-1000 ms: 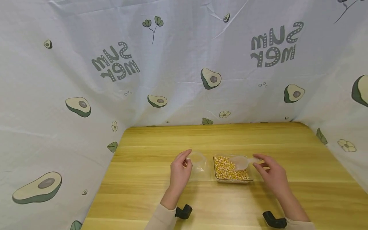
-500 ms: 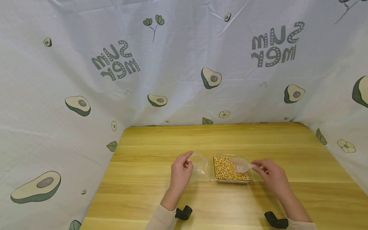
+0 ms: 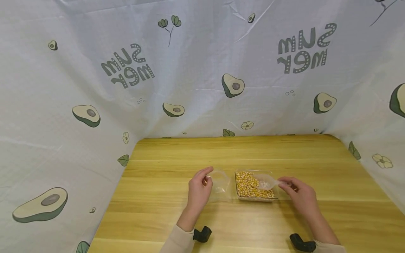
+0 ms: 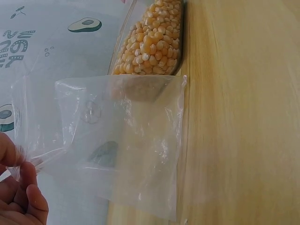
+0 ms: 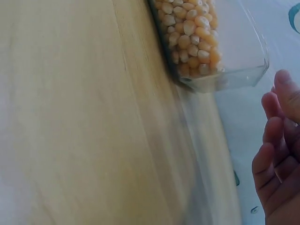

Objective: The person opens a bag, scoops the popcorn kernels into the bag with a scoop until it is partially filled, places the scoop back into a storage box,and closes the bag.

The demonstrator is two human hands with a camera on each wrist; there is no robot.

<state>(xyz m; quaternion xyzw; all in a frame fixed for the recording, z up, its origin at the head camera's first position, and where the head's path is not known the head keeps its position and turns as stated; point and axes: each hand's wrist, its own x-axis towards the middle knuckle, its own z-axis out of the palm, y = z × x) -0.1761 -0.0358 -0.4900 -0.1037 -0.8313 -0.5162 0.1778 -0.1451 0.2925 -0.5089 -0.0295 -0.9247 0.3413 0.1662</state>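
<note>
My left hand (image 3: 199,189) pinches the upper edge of a clear plastic bag (image 3: 220,186) between thumb and fingers. In the left wrist view the bag (image 4: 131,154) hangs with its mouth spread, and no contents show in it. Right beside it stands a rectangular glass container (image 3: 257,199) filled with yellow corn kernels (image 3: 246,184). My right hand (image 3: 300,195) holds a translucent scoop (image 3: 266,181) by its handle, the bowl lying in the corn at the container's right side. Pale kernels show in or through the bowl. The right wrist view does not show the scoop clearly.
Everything rests on a wood-grain table (image 3: 164,196). A white curtain (image 3: 196,70) printed with avocados encloses its back and both sides. Black curved mounts (image 3: 202,234) sit at both wrists.
The scoop's bowl has sunk deeper among the kernels and shifted slightly right, with pale kernels now showing at it. My right hand has lowered a little. My left hand and the bag barely moved.
</note>
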